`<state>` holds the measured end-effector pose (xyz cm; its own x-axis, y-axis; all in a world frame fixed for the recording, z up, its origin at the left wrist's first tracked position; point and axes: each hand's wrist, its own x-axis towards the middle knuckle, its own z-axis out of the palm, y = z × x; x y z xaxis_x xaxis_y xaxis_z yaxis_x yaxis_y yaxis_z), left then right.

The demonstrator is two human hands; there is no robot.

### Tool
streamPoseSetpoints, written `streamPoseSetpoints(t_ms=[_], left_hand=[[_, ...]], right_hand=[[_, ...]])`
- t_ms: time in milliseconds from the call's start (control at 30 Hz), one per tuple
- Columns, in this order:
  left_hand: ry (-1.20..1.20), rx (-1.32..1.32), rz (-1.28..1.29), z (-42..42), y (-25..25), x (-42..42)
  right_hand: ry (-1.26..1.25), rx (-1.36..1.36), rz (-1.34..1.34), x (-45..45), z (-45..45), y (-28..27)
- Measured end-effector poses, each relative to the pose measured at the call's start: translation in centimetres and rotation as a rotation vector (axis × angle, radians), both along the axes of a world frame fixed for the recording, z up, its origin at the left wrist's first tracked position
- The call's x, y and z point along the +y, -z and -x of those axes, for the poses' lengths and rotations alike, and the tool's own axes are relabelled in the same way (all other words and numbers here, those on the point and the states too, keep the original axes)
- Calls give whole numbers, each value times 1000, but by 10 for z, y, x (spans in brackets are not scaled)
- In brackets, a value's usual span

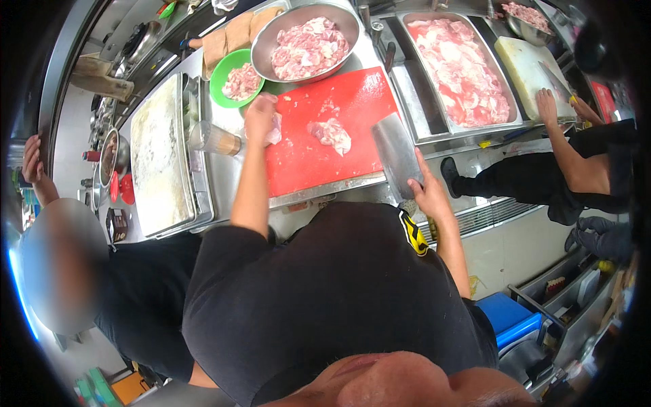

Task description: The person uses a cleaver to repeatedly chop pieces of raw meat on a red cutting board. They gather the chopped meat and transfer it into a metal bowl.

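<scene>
A red cutting board (330,157) lies before me with a piece of raw meat (331,135) at its middle and small scraps around it. My right hand (432,191) grips a broad cleaver (394,152) beside the board's right edge, the blade tilted over that edge. At the board's left edge my left hand (260,119) holds another piece of raw meat (275,130), its fingers blurred. A green bowl (216,81) of small meat pieces is just beyond that hand. Behind the board stands a large steel bowl (262,46) filled with raw meat.
Left of the board are a clear plastic container (203,136) and a worn white board (157,152) on trays. A steel pan (513,119) of raw meat stands at the right. Beyond it a co-worker's hand (548,106) rests on a white cutting board (524,81), near a knife. Another person is close at left.
</scene>
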<state>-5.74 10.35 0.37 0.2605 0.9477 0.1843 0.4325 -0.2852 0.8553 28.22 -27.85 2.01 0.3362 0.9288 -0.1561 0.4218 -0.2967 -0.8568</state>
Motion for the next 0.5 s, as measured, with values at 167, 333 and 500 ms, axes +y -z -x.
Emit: streamPoseSetpoints(t_ms=[167,333,500], left_hand=[[374,508,235,-85,4,-92],[477,483,116,-92,18,-105],[470,-104,590,-107,-33,-116]], right_hand=[[35,-62,103,-7,3,-3],[-31,-15,111,10,-10,-11],[-81,-25,13,24,-25,8]])
